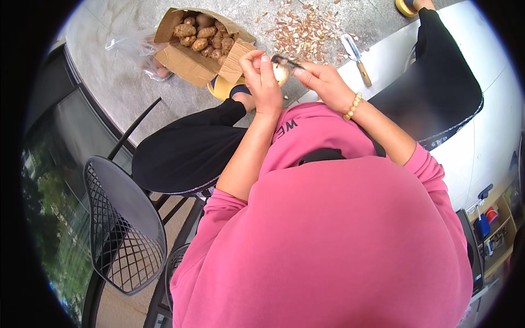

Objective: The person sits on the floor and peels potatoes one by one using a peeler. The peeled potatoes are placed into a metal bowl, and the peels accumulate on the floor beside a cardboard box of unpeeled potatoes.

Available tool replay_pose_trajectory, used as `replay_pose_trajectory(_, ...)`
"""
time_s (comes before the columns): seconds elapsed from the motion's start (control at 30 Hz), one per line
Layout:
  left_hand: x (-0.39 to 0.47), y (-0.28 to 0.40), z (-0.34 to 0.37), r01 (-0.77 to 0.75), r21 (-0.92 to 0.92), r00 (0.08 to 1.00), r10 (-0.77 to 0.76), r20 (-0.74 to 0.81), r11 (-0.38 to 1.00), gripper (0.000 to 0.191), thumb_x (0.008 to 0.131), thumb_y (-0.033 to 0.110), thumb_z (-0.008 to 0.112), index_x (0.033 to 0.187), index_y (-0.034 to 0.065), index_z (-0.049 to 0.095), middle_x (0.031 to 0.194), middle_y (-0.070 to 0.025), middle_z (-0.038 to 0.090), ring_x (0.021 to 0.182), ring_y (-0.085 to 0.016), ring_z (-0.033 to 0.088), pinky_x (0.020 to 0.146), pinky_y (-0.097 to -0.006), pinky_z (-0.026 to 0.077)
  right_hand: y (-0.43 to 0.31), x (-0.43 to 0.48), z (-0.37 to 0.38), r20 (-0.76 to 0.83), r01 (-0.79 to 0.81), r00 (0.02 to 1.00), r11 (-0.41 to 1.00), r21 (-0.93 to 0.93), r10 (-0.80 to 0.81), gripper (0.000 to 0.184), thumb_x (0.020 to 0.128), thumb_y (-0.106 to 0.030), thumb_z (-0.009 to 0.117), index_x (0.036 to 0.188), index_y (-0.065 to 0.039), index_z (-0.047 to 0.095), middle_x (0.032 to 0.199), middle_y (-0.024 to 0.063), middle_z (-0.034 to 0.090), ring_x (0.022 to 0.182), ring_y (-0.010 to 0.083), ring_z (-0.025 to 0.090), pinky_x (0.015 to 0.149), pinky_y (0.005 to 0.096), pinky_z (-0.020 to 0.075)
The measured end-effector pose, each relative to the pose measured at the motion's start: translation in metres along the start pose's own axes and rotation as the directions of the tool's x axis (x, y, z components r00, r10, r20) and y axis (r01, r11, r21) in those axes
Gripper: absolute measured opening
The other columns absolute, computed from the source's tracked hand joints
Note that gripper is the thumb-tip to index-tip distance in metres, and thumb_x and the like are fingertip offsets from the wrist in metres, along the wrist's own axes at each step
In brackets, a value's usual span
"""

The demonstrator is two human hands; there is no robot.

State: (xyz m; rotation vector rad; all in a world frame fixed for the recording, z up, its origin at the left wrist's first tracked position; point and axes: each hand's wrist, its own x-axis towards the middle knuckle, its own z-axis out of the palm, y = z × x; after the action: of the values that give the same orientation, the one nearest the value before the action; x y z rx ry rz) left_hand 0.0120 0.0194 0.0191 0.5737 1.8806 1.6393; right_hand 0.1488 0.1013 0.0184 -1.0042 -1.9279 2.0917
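Observation:
My left hand is raised above the floor with a pale peeled root vegetable in its fingers. From the right, my right hand grips a dark-handled peeler, which is blurred and lies against the pale flesh. Part of the vegetable is hidden by my left fingers. Just beyond my left hand stands an open cardboard box of unpeeled, brown, ringed tubers that look like taro. A heap of reddish and whitish peelings is spread over the floor past my hands.
A second peeler with a wooden handle lies right of the peelings. At the box's left is a clear plastic bag with roundish things inside. A black mesh chair stands at my left. My yellow slippers are near the box and far right.

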Motion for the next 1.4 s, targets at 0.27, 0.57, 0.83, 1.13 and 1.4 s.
replay_pose_trajectory(0.27, -0.001, 0.006, 0.002, 0.366, -0.331, 0.924, -0.383, 0.013, 0.870, 0.019, 0.098, 0.023, 0.038, 0.101, 0.0051, 0.045, 0.073, -0.0105, 0.060, 0.051, -0.018, 0.055, 0.041, -0.0270, 0.040, -0.002, 0.001, -0.005, -0.052, 0.008, 0.999, 0.999, -0.054, -0.011, 0.039, 0.094, -0.038, 0.053, 0.077, -0.003, 0.057, 0.061, 0.0078, 0.051, 0.056, 0.0190, 0.047, 0.054, 0.0323, 0.0389)
replay_pose_trajectory(0.57, 0.000, -0.003, -0.004, 0.547, -0.377, 0.834, -0.527, 0.166, 0.747, 0.028, 0.098, 0.026, 0.039, 0.088, 0.0017, 0.050, 0.070, -0.0125, 0.056, 0.048, -0.022, 0.052, 0.037, -0.0269, 0.031, 0.011, 0.010, -0.005, -0.125, -0.043, 0.992, 0.934, -0.354, -0.001, 0.037, 0.095, -0.035, 0.052, 0.083, -0.001, 0.059, 0.064, 0.0144, 0.053, 0.060, 0.0242, 0.052, 0.058, 0.0366, 0.0406)
replay_pose_trajectory(0.83, 0.000, -0.011, -0.006, 0.586, -0.520, 0.798, -0.552, 0.241, 0.622, 0.029, 0.097, 0.024, 0.039, 0.092, -0.0016, 0.052, 0.073, -0.0122, 0.054, 0.053, -0.021, 0.048, 0.039, -0.0276, 0.031, 0.001, 0.005, 0.001, 0.007, 0.158, 0.987, 0.968, -0.196, -0.159, 0.036, 0.093, -0.037, 0.052, 0.083, -0.003, 0.061, 0.070, 0.0191, 0.058, 0.065, 0.0357, 0.057, 0.060, 0.0412, 0.0435)
replay_pose_trajectory(1.13, -0.002, -0.010, -0.009, 0.665, -0.666, 0.681, -0.642, 0.353, 0.339, 0.033, 0.099, 0.027, 0.035, 0.092, 0.0000, 0.051, 0.074, -0.0139, 0.056, 0.057, -0.024, 0.052, 0.041, -0.0273, 0.033, -0.002, 0.002, 0.004, -0.015, 0.104, 0.994, 0.982, -0.156, -0.108, 0.035, 0.092, -0.036, 0.054, 0.083, -0.003, 0.062, 0.067, 0.0183, 0.057, 0.063, 0.0339, 0.056, 0.059, 0.0390, 0.0433)
replay_pose_trajectory(1.4, -0.004, -0.010, -0.010, 0.706, -0.672, 0.644, -0.599, 0.476, 0.225, 0.036, 0.101, 0.031, 0.032, 0.096, 0.0009, 0.051, 0.079, -0.0129, 0.056, 0.060, -0.022, 0.051, 0.042, -0.0262, 0.033, 0.020, 0.013, -0.009, -0.120, -0.078, 0.991, 0.971, -0.228, 0.052, 0.037, 0.092, -0.037, 0.053, 0.082, -0.002, 0.062, 0.067, 0.0175, 0.058, 0.063, 0.0305, 0.057, 0.060, 0.0393, 0.0433)
